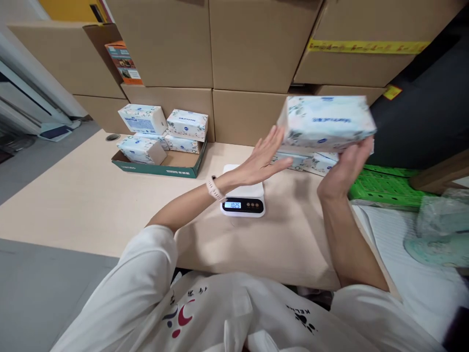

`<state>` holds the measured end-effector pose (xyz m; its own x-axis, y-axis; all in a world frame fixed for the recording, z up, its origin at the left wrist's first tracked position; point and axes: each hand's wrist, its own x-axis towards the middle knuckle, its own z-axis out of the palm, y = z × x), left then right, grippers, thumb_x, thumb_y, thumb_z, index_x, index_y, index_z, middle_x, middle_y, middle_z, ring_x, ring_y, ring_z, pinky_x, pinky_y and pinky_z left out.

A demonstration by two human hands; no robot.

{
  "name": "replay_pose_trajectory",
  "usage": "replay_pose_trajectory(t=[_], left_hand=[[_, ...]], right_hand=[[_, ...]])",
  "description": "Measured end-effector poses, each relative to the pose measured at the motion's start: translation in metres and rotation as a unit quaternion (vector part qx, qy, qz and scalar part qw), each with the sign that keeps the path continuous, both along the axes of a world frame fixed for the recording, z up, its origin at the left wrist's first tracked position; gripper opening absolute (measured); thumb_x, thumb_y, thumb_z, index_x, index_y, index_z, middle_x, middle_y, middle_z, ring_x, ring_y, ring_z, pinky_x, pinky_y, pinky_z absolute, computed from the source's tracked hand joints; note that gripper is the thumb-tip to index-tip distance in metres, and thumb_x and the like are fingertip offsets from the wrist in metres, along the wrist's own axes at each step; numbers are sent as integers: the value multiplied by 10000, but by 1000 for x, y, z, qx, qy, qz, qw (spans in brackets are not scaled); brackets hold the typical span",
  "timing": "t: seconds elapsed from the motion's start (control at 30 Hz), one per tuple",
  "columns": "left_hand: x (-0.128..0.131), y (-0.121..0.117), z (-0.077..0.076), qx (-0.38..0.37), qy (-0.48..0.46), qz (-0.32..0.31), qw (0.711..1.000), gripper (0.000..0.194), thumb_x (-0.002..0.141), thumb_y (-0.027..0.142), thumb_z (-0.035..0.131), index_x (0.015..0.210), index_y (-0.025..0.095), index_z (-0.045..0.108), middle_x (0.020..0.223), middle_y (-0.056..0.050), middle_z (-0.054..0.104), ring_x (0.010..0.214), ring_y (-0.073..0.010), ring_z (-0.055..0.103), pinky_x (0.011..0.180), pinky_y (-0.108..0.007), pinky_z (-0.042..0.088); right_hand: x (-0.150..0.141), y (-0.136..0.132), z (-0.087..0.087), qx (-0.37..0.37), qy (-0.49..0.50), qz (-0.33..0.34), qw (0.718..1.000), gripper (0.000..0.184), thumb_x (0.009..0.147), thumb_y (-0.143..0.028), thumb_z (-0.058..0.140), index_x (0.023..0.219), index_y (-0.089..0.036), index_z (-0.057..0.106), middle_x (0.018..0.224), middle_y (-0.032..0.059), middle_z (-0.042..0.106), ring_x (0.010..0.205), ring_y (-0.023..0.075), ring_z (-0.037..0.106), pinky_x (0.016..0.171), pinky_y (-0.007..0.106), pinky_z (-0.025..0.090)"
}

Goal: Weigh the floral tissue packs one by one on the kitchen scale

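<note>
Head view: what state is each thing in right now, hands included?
White digital scale with black panel: on, display lit.
White-and-blue floral rectangular pack: wrapped, held up, slightly blurred.
Right hand: fingers closed on that pack.
Left hand: open, flat, at the pack's end; contact unclear.
Dark green cardboard tray: open-topped, loaded with similar floral packs.
Large brown cardboard boxes: stacked.

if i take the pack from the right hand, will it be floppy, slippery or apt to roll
The pack probably won't roll: it looks boxy. It shows no clear sag at the right hand, so likely more firm than floppy. Its printed wrap looks smooth, so it may slip.
</note>
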<state>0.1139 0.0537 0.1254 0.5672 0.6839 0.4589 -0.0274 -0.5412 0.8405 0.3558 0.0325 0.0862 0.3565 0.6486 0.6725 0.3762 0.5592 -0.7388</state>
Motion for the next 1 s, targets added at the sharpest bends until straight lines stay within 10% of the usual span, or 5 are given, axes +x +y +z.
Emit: replay_pose_trajectory(t=[0.2, 0.5, 0.77, 0.9, 1.0], left_hand=[[108, 61, 16, 117, 244, -20, 962, 969, 1066, 626, 478, 1790, 163, 33, 1875, -83, -34, 1748, -204, -116, 1411, -425, -60], [191, 127, -11, 181, 361, 19, 915, 911, 1016, 418, 502, 1778, 110, 112, 1872, -118, 85, 1761, -250, -24, 1400, -559, -71], [33, 127, -8, 162, 136, 124, 969, 747, 955, 525, 722, 1620, 258, 510, 1812, -84, 351, 1747, -353, 84, 1398, -549, -58], [-97, 136, 16, 103, -42, 414, 903, 334, 1039, 357, 712, 1343, 230, 662, 1539, -51, 617, 1600, -252, 351, 1384, -398, 181], [-176, 148, 16, 70, -46, 593, 801, 154, 1105, 158, 545, 1242, 125, 606, 1362, -66, 631, 1371, -169, 477, 1290, -373, 300]], right_hand=[[101, 71, -5, 178, 10, -166, 970, 758, 1009, -677, 323, 1554, -152, 283, 1660, 244, 340, 1631, 306, 387, 1350, 544, 318], [137, 110, -40, -45, 37, -381, 923, 592, 1093, -433, 305, 1538, -52, 394, 1636, 318, 466, 1568, 333, 472, 1303, 507, 340], [133, 103, -38, 154, -2, -456, 877, 791, 1063, -737, 234, 1432, -119, 561, 1501, 277, 610, 1474, 335, 558, 1269, 556, 371], [39, 110, -5, 179, -8, -225, 958, 685, 1061, -753, 313, 1319, -196, 616, 1335, 183, 686, 1325, 283, 669, 1204, 541, 473], [-66, 125, 6, -27, 15, 93, 995, 617, 1031, -772, 441, 1133, -225, 711, 1100, 107, 787, 1086, 244, 751, 1135, 506, 558]])
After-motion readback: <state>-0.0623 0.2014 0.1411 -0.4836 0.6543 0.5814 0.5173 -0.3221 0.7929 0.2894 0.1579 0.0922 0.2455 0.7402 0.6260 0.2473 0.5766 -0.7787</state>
